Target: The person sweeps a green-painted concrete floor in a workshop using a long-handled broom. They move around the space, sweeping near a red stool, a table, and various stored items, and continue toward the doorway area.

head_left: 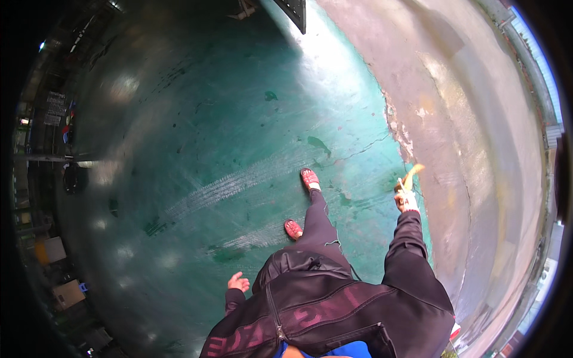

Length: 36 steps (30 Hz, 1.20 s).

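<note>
Right hand [406, 200] grips yellowish item [413, 172], kind unclear, near broken edge of green floor [239, 131]; left hand [238, 282], fingers parted, beside dark jacket [322, 292]; red shoes [309, 178] near pale tread-patterned streaks [233, 184]

Daylight from right; pale concrete [412, 65] bright. White glare washes out far part of green floor [239, 137], dark shadow just left of it. Left side dim, clutter [68, 294] murky, scattered soft reflections. Right hand [406, 201], yellow item [412, 173] lit; fine detail soft. Strong fisheye bend, black rim.
</note>
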Available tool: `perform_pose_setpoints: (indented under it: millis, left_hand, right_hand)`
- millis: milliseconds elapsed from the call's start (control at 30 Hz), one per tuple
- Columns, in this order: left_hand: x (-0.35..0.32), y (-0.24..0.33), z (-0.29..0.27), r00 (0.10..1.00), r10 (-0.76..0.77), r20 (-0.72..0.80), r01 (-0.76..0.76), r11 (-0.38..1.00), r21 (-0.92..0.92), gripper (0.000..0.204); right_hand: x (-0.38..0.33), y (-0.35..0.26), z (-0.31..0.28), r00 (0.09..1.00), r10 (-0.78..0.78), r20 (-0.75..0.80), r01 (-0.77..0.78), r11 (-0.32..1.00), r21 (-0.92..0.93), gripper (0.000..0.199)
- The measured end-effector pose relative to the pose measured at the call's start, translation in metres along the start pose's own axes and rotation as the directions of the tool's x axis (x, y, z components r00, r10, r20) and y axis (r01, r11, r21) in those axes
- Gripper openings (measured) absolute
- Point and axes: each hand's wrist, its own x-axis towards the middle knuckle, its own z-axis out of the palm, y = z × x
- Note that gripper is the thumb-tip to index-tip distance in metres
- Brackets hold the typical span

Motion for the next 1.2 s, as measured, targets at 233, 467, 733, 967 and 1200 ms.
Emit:
perform_pose_setpoints:
  millis: [233,467,733,967,1200]
  left_hand:
    - [-0.056,0.086,0.066,1.000,-0.011,0.023,0.004,0.963,0.271,0.039]
    - [-0.081,0.178,0.122,0.990,0.139,-0.005,-0.135,0.970,0.204,0.039]
    - [-0.062,0.171,0.113,0.999,0.042,0.002,-0.041,0.963,0.266,0.040]
    - [-0.028,0.175,0.105,1.000,-0.020,0.001,0.019,0.985,0.173,0.041]
    - [-0.022,0.229,0.162,0.994,0.056,0.092,-0.074,0.974,0.214,0.041]
  right_hand:
    - [0.168,0.077,0.115,0.904,0.419,0.086,-0.376,0.874,-0.307,0.008]
    - [0.097,0.261,0.228,0.996,0.033,-0.080,-0.069,-0.254,-0.965,0.052]
    - [0.052,0.267,0.325,0.534,0.833,0.143,-0.516,0.455,-0.726,0.010]
    - [0.015,0.111,0.267,0.768,0.564,0.303,-0.151,0.619,-0.771,0.018]
    - [0.067,-0.026,0.238,0.994,0.026,0.107,0.073,0.573,-0.816,0.008]
